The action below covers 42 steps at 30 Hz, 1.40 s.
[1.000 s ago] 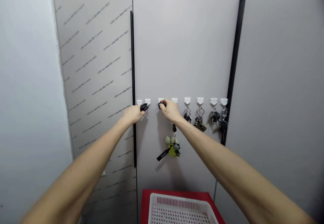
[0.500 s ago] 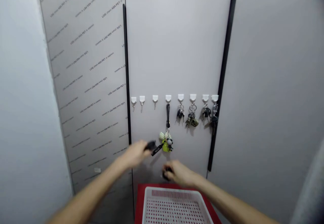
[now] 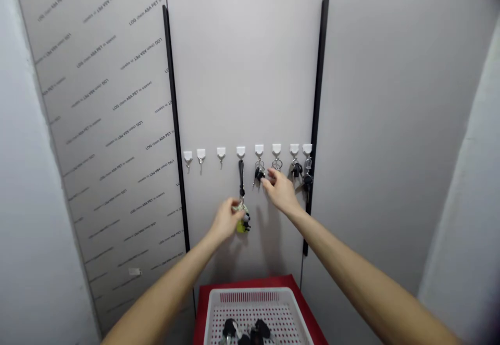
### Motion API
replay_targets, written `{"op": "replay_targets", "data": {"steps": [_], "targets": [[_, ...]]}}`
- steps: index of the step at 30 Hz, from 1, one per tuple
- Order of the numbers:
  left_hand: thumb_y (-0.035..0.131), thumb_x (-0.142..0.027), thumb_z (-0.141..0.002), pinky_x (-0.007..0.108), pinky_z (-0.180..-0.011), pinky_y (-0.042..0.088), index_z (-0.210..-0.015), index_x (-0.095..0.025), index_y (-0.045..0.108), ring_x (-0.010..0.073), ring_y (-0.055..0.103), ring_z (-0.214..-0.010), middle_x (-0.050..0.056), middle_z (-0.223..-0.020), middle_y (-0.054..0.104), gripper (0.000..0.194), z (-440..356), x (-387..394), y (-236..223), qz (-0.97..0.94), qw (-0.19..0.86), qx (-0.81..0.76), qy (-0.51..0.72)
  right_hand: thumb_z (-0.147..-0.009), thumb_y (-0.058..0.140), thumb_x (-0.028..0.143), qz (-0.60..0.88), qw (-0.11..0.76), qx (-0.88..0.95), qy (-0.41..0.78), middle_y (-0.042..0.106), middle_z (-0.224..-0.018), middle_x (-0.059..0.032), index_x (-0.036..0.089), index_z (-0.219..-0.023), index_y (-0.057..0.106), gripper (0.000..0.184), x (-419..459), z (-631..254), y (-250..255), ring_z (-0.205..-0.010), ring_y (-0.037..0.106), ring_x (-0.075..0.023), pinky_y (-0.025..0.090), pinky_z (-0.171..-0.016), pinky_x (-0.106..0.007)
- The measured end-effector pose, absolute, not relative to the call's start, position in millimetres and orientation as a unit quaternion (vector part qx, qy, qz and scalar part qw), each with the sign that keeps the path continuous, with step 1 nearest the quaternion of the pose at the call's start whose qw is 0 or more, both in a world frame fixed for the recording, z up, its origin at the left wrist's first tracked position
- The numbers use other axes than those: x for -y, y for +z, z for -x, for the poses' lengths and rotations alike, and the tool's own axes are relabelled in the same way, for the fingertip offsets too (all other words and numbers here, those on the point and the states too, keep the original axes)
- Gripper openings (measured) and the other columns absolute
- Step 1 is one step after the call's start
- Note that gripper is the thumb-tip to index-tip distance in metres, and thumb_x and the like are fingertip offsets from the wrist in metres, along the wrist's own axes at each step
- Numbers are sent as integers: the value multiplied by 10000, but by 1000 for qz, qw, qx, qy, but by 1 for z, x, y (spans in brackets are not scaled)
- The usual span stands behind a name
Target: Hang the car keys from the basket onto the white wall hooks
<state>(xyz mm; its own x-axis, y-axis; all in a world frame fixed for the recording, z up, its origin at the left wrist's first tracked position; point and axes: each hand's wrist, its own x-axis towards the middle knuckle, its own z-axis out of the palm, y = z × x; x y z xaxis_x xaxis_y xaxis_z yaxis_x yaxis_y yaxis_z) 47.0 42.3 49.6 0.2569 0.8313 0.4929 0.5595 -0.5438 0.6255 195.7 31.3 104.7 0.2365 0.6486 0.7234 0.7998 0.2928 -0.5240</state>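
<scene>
My left hand (image 3: 227,220) is at the charms (image 3: 242,222) of a keychain, pale, yellow-green and dark, with thumb and fingers apart around their upper left side. The keychain hangs by a black strap (image 3: 241,178) from a white hook (image 3: 241,151). My right hand (image 3: 282,191), fingers slightly spread, is raised just right of a bunch of keys (image 3: 259,172); whether it touches them I cannot tell. Behind that hand hangs a key ring (image 3: 277,164), its lower part hidden. Further right hang two more bunches, dark-headed keys (image 3: 296,169) and black keys (image 3: 308,179).
Three hooks at the left, such as the outer hook (image 3: 188,156), hold no keys. Below, a white perforated basket (image 3: 250,297) on a red surface (image 3: 289,282) contains several black-headed keys (image 3: 230,327). Black vertical handles (image 3: 174,111) edge the pale panel.
The dark items in both hands have been let go, and black-headed keys now lie in the basket. Both hands have risen to the hanging keys. The view has shifted right.
</scene>
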Motion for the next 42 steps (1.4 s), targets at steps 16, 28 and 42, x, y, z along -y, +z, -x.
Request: {"op": "replay_targets", "data": {"steps": [16,28,42], "targets": [[310,-214,-700,132,-335,257,-685,-124,463,26,326,-290,-73,-355,359,179,-79,-61,160,-653,325,-354,585,-696,317,276,531,527,657,-92,528,-579,5,150,-666,494,220,-50,-195,184,-493,445,-70,324,-501,-177],[309,-211,-689,135,-332,225,-694,-135,428,25,300,-293,-82,-341,358,141,-70,-32,83,-693,437,-379,432,-677,322,272,569,506,634,-130,517,-556,-3,162,-614,496,217,-51,-214,167,-548,457,-96,330,-523,-194],[329,-384,-653,161,-344,214,-721,-145,405,42,289,-312,-76,-364,363,260,-51,15,10,-680,546,-348,343,-692,342,222,462,472,705,257,491,-533,10,126,-589,433,168,-16,-189,99,-439,439,-44,342,-428,-150]]}}
